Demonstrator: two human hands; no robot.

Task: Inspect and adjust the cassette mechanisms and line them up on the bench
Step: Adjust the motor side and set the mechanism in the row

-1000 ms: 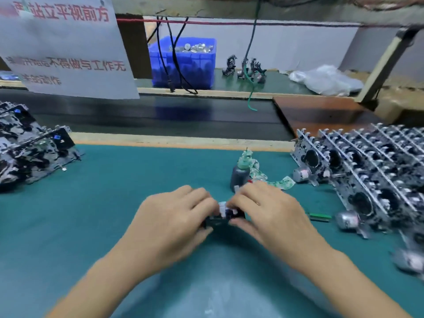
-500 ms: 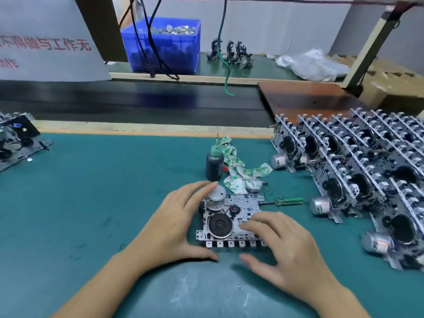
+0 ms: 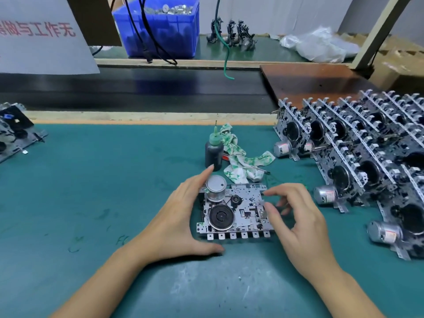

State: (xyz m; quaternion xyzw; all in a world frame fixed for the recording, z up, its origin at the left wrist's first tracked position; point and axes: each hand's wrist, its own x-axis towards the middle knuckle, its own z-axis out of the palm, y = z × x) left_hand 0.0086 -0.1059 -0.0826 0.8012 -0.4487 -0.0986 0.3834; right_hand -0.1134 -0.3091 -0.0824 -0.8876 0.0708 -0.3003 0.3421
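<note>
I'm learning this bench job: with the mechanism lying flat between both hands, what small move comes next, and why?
Probably bring the right hand down to pinch the mechanism at its right edge. The left hand already braces the left side, thumb in front, fingers by the motor, while the right fingers hover curled just beside it, seemingly holding nothing.

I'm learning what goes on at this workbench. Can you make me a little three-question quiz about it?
1. True or false: the mechanism between the hands lies flat on the mat.
2. What stands just behind it? A) a dark bottle B) a hammer C) a cup
3. Fill in: the lined-up mechanisms stand on the person's ____ side.

Key:
1. True. The left hand touches its left edge; the right hand is at its right edge.
2. A
3. right
</note>
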